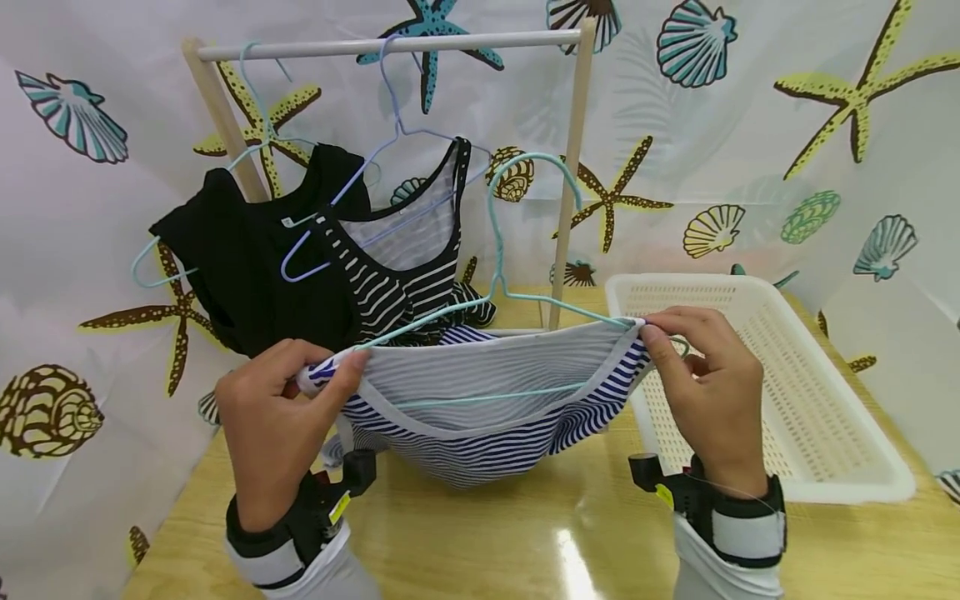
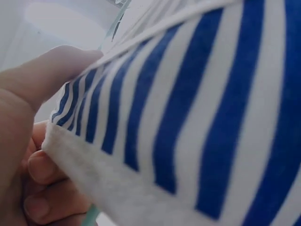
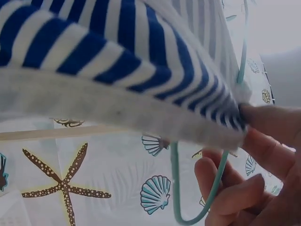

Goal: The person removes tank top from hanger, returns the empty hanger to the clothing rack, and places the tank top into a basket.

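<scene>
A blue-and-white striped tank top (image 1: 457,454) hangs on a mint-green hanger (image 1: 498,242), whose hook stands up in front of the rack. My left hand (image 1: 273,421) pinches the shoulder strap at the left end, thumb on top, as the left wrist view also shows. At the opposite strap, my right hand (image 1: 708,379) pinches the fabric between thumb and fingers. Below that strap, the hanger's rounded end (image 3: 176,188) sticks out beside my curled fingers. The neckline is stretched between both hands, and the hanger's lower bar shows across its opening.
Behind stands a rack with a pale rail (image 1: 322,50) and wooden posts. On it hang a black top (image 1: 258,258) on a mint hanger and a black striped top (image 1: 375,287) on a purple hanger (image 1: 397,125). A white basket (image 1: 847,400) sits at right on the wooden table (image 1: 480,542).
</scene>
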The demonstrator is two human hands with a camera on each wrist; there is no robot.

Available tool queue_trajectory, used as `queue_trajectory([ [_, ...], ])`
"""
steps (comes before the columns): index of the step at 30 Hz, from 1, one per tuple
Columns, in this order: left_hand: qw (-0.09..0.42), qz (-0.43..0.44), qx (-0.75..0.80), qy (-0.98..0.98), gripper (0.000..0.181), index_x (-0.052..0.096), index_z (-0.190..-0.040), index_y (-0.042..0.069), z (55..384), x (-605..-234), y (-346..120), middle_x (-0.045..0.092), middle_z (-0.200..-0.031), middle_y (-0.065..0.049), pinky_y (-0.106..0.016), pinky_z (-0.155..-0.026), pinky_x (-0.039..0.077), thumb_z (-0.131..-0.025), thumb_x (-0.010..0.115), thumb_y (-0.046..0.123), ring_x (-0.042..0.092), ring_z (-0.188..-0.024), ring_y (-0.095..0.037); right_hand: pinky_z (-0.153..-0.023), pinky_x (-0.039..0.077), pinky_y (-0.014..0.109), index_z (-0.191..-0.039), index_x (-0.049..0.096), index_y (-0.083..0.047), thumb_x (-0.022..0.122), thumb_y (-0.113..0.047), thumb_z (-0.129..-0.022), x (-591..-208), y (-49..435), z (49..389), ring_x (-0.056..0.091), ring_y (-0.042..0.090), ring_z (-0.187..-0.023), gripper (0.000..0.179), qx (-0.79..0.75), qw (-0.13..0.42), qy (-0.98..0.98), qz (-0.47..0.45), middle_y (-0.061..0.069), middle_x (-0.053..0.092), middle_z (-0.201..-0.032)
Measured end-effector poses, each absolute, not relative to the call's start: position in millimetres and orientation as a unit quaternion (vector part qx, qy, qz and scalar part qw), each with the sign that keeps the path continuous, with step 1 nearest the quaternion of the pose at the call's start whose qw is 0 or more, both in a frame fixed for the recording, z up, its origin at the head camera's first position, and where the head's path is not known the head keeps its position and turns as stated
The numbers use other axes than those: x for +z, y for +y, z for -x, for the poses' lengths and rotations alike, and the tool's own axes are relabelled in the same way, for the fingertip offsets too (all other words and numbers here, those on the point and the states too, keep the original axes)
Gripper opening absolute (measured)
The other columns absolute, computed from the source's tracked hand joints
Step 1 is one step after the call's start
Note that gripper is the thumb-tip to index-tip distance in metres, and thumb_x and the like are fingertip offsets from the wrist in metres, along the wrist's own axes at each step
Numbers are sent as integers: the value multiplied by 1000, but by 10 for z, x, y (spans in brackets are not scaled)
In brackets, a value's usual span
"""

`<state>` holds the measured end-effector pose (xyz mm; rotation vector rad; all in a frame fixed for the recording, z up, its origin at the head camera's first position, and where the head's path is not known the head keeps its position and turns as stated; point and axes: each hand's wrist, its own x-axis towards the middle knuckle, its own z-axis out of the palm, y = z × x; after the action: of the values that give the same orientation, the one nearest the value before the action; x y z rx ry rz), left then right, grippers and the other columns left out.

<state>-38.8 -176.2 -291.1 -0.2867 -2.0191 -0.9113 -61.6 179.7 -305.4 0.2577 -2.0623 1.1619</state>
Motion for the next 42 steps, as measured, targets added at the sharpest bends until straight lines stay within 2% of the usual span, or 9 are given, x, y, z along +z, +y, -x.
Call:
queue_trajectory([
  [4, 460, 105, -376, -798, 18, 69, -73, 1, 390, -2927, -1756, 53, -61, -5, -20, -46, 25, -73, 81, 14, 35, -54, -4, -54, 39, 10, -109, 72, -8, 74, -11, -85, -3055, 1784, 608, 53, 10, -96, 24, 459, 395, -793, -65, -1, 61, -108],
  [8, 479, 89, -384, -784, 20, 68, -73, -3, 388, -2928, -1737, 51, -60, -8, -17, -48, 25, -73, 80, 13, 33, -55, 0, -55, 38, 12, -98, 72, -3, 76, -15, -84, -3041, 1783, 583, 53, 10, -85, 19, 462, 414, -784, -24, -4, 60, -94],
  [11, 487, 82, -392, -776, 21, 68, -74, -5, 387, -2915, -1718, 52, -60, -10, -16, -48, 25, -73, 79, 13, 33, -55, 1, -56, 38, 16, -95, 73, -6, 74, -19, -85, -3032, 1772, 568, 52, 10, -73, 16, 461, 382, -801, -24, -5, 59, -81],
  [15, 487, 84, -403, -770, 20, 68, -74, -5, 389, -2913, -1707, 50, -60, -10, -16, -47, 25, -73, 79, 12, 33, -54, 0, -56, 36, 18, -98, 74, -11, 75, -19, -85, -3025, 1736, 587, 50, 9, -68, 16, 458, 344, -819, -44, -3, 58, -76],
  [21, 482, 83, -403, -773, 19, 69, -75, -5, 377, -2940, -1762, 53, -62, -11, -16, -47, 26, -73, 80, 10, 34, -54, 0, -59, 38, 15, -90, 73, -5, 74, -9, -85, -3042, 1731, 591, 51, 9, -70, 7, 465, 357, -808, -63, -3, 62, -81],
  [30, 471, 94, -396, -783, 15, 71, -77, -4, 327, -2924, -1900, 52, -63, -8, -18, -46, 24, -73, 82, 6, 33, -54, 0, -68, 42, 16, -92, 69, 1, 68, -10, -89, -3023, 1777, 596, 53, 8, -80, 10, 473, 362, -802, -50, 3, 63, -89],
  [34, 469, 94, -392, -786, 15, 72, -78, -4, 312, -2918, -1922, 50, -63, -6, -18, -48, 23, -73, 82, 6, 31, -55, -1, -70, 41, 18, -93, 67, 3, 65, -11, -92, -3005, 1803, 598, 51, 9, -85, 14, 464, 368, -805, -36, -2, 57, -91],
  [37, 465, 92, -395, -787, 16, 73, -82, -3, 306, -2925, -1907, 48, -63, -5, -18, -48, 24, -73, 83, 6, 32, -54, -2, -70, 41, 19, -93, 67, 3, 64, -11, -92, -3005, 1831, 582, 50, 8, -86, 15, 455, 371, -809, -19, -3, 56, -90],
  [42, 465, 80, -400, -786, 27, 74, -95, -1, 322, -2935, -1902, 40, -61, -3, -17, -49, 26, -72, 84, 7, 32, -55, -3, -72, 41, 19, -93, 67, 4, 64, -12, -93, -3019, 1870, 573, 51, 6, -87, 16, 435, 376, -818, -4, 4, 59, -92],
])
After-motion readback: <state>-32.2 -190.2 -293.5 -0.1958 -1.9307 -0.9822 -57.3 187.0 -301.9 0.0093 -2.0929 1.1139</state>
